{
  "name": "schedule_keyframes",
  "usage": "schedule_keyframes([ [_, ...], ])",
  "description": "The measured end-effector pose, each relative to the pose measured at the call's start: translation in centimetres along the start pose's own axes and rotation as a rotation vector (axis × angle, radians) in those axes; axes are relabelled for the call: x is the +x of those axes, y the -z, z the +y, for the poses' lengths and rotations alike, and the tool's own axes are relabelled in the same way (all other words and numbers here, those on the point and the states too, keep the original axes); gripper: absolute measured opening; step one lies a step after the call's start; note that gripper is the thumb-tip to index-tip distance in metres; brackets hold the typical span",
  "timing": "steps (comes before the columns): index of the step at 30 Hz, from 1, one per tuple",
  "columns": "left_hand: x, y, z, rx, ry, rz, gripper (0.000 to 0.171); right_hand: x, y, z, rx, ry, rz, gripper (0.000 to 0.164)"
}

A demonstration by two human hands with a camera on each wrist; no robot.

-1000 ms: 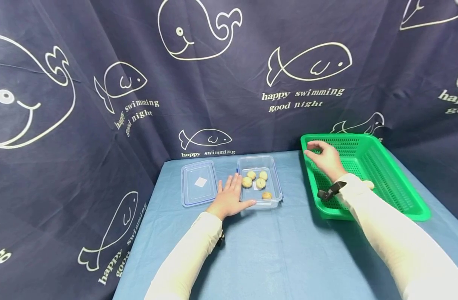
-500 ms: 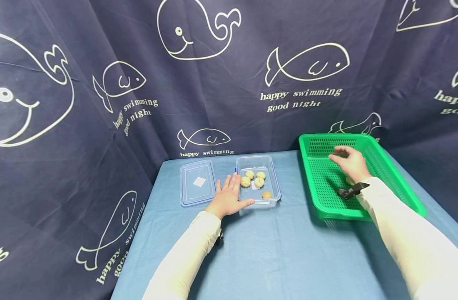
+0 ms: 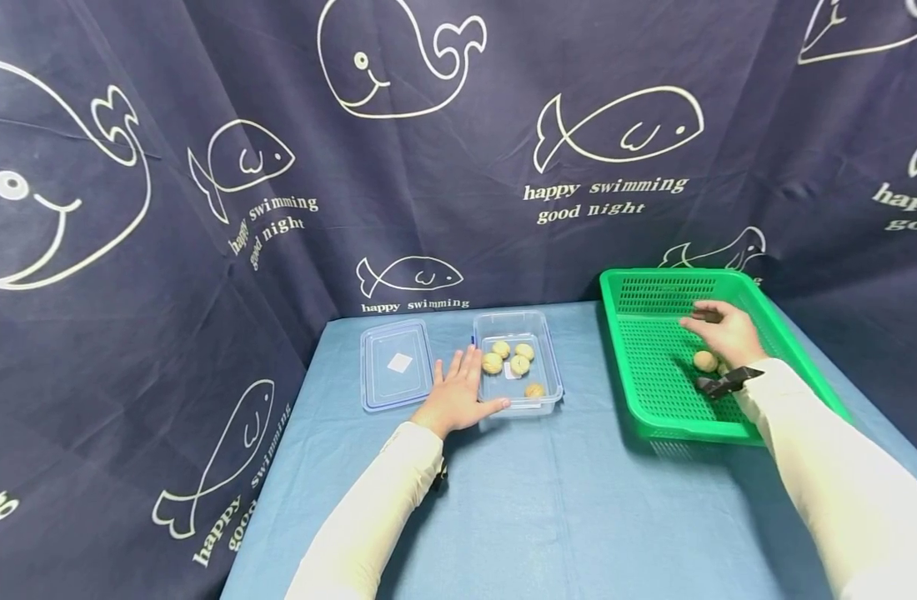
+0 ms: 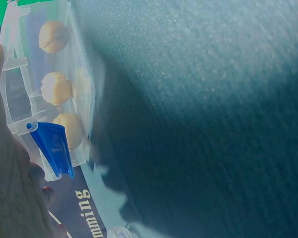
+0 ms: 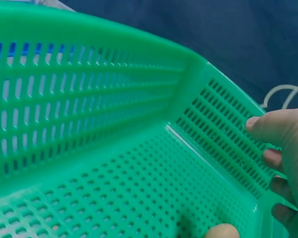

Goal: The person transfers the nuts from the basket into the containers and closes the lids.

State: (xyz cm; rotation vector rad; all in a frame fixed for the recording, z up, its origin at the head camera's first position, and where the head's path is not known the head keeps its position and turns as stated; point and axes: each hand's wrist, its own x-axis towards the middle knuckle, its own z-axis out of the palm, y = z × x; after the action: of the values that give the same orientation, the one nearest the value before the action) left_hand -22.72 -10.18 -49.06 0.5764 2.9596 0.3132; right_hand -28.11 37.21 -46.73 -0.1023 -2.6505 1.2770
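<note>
My left hand (image 3: 454,400) rests against the near-left side of a clear plastic box (image 3: 554,367), its fingers spread and straight. Several walnuts (image 3: 492,363) lie inside the box, and the left wrist view shows its blue clip (image 4: 53,148) hanging down. My right hand (image 3: 727,333) hovers inside a green basket (image 3: 619,367). Its thumb and fingers are bent and apart, with nothing between them in the right wrist view. Below that hand a walnut (image 3: 704,361) sits on the basket floor, and another beside it is partly hidden by the wrist.
A clear lid (image 3: 387,387) with a blue edge lies on the blue cloth (image 3: 518,508), left of the box. Behind the table hangs a dark blue curtain (image 3: 496,217) with white fish drawings. Each wrist wears a black strap.
My right hand has moved right and slightly down, from the basket's left rim to over the walnuts inside. The left hand stays at the box.
</note>
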Motion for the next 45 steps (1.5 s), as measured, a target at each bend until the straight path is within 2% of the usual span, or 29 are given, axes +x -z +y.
schedule_keyframes([
  [8, 0.0, 0.2, 0.0, -0.006, -0.003, 0.003, 0.108, -0.6, 1.1, 1.0, -0.043, -0.056, -0.120, 0.076],
  [14, 0.1, 0.1, -0.1, -0.008, -0.006, 0.006, 0.108, -0.6, 1.8, 1.9, -0.073, -0.057, -0.192, 0.079],
  [20, 0.2, -0.1, -0.2, -0.003, 0.002, -0.004, 0.110, -0.4, 2.5, 3.0, -0.122, -0.111, -0.298, 0.087],
  [28, 0.1, 0.1, -0.1, -0.006, 0.000, 0.000, 0.109, -0.3, 2.6, 3.9, -0.097, -0.177, -0.407, 0.090],
  [35, 0.1, 0.1, 0.0, -0.015, 0.001, -0.005, 0.109, -0.1, 2.2, 4.6, -0.164, -0.110, -0.394, 0.072],
  [39, 0.1, 0.1, 0.0, -0.010, 0.006, -0.009, 0.110, 0.0, 2.0, 4.5, -0.167, -0.118, -0.373, 0.061],
  [45, 0.1, 0.2, 0.0, -0.008, 0.003, -0.008, 0.110, 0.2, 1.9, 4.3, -0.195, -0.095, -0.359, 0.059],
])
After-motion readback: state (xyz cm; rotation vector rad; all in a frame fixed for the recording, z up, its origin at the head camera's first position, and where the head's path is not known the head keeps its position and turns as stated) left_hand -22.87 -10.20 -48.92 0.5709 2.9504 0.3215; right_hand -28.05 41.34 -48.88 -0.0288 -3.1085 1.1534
